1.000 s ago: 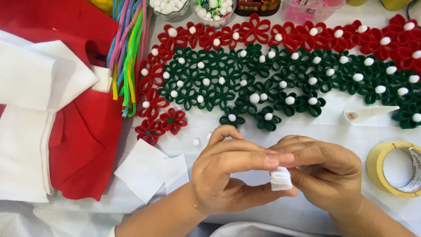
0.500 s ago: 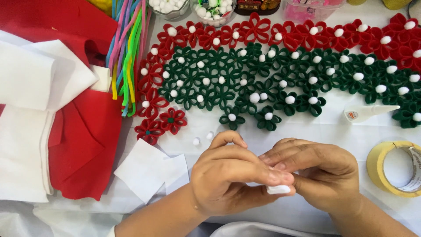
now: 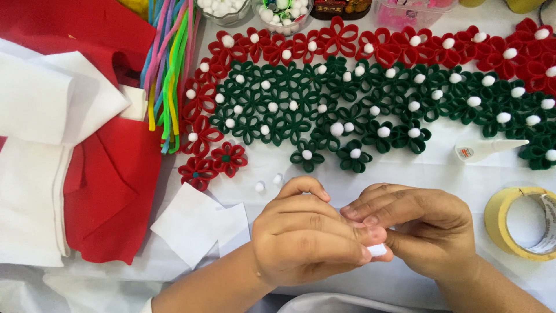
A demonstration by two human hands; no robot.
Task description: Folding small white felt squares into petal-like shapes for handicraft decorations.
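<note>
Close together at the near edge of the worktop (image 3: 440,174), the left hand (image 3: 307,243) and the right hand (image 3: 428,232) meet over one small white piece (image 3: 377,250), apparently felt. The left thumb and forefinger pinch it; the right hand's fingers curl in against it, though I cannot tell whether they grip it or only steady it (most of the piece is hidden). As I judge it, the step is folding or rolling this scrap into shape, and the next move calls for a firm pinch so the fold does not spring open.

Just beyond the hands lie two loose white pompoms (image 3: 260,186), then the mat of green flowers (image 3: 301,110) bordered by red flowers (image 3: 405,46). A glue bottle (image 3: 486,150) lies on its side to the right, near a roll of tape (image 3: 521,223). At the far edge, a clear bowl (image 3: 223,8) holds white pompoms; the bowl beside it (image 3: 284,13) holds white and green ones.
</note>
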